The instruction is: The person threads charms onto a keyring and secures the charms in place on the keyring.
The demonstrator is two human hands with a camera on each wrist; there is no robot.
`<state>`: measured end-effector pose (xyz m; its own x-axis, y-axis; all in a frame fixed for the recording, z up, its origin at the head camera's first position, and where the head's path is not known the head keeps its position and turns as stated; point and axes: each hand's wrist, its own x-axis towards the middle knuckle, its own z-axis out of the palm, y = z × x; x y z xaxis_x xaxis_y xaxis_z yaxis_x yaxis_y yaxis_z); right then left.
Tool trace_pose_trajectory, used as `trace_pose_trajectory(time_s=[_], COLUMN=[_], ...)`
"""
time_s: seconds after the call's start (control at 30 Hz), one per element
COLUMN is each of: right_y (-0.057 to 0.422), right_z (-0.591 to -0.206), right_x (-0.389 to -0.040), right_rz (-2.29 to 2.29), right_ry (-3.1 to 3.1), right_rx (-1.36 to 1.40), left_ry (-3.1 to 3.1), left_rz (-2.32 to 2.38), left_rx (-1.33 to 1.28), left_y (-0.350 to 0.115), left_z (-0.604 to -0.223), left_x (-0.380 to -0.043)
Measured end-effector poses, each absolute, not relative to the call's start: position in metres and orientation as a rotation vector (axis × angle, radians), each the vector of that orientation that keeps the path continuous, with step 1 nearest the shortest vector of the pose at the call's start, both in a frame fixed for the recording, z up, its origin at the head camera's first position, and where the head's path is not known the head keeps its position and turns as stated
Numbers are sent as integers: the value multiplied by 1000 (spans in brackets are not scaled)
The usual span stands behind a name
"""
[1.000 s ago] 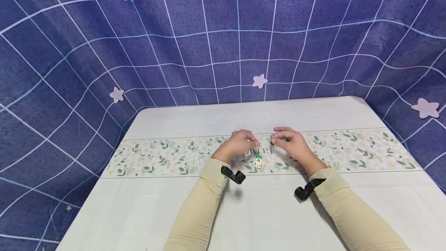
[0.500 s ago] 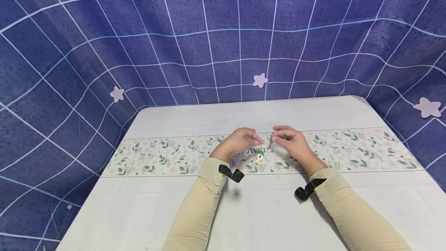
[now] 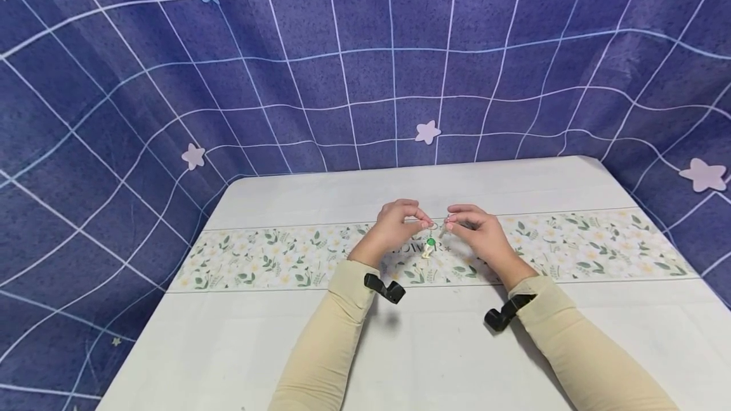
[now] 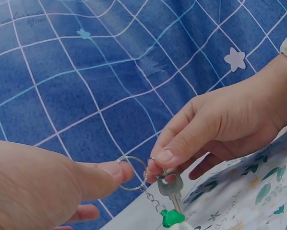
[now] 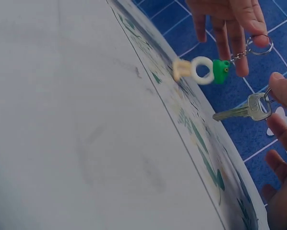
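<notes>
Thumb and fingertips of my left hand (image 3: 395,224) pinch a round metal key ring (image 4: 146,170). From it a short chain (image 5: 238,58) carries a charm with a green frog-like head (image 5: 221,72), a white ring and a pale yellow end. Opposite, my right hand (image 3: 481,236) pinches a small metal ring (image 5: 267,95) that runs through the hole of a silver key (image 4: 171,186). The key hangs blade down in the left wrist view. Both hands are raised over the table, fingertips close together, and the two rings overlap or nearly so in the left wrist view.
Under the hands lies a white tablecloth (image 3: 274,347) with a floral printed band (image 3: 571,246). A blue curtain (image 3: 365,75) with grid lines and stars hangs behind and at the sides. Black straps with small devices (image 3: 502,316) sit on both wrists.
My left hand has moved a little away and to the right, bringing the key ring closer to the key. The charm has swung and turned. The right hand stays nearly in place; its key has tilted.
</notes>
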<state>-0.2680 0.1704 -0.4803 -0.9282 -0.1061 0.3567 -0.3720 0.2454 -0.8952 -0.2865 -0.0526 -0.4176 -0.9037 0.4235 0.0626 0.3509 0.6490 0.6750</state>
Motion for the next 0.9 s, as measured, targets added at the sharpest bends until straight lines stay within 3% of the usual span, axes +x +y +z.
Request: trace_pose_trajectory(time_s=[0.33, 0.9], right_y=[159, 155], right_z=[-447, -446], right_x=[-244, -242], right_rz=[1742, 1756], right_ry=[-2314, -2249], right_rx=[498, 549], left_ry=[2772, 2762], left_rz=[1172, 1188], left_rx=[611, 643], left_y=[-48, -45], left_z=[-421, -420], left_x=[-285, -283])
